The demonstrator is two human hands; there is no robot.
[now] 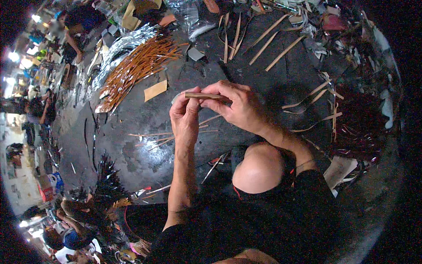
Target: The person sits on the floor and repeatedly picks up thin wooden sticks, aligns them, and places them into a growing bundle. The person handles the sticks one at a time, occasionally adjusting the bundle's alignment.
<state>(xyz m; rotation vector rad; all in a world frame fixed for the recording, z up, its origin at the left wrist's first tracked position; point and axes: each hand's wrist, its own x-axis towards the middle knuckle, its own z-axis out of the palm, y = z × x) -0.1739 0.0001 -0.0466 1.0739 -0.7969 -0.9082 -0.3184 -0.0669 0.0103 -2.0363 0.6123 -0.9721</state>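
Note:
A short, flat brown strip (198, 95) is held level in front of me between both hands. My left hand (183, 115) pinches its left end, with the thumb on the near side and the fingers behind. At the other end, my right hand (236, 104) is closed around the strip, and its fingers hide that part. Whether the strip is leather, wood or folded paper I cannot tell. Below my hands, several thin tan strips (165, 138) lie crossed on the dark work surface (114, 145). A small tan rectangular piece (155, 90) lies left of my left hand.
Bundles of orange-brown strands (140, 64) and silver strands (118, 47) lie at the far left. More tan strips (285, 53) are spread at the far right, near dark red strands (358, 125). Black strands (107, 176) lie near left. Other people (72, 235) sit along the left side.

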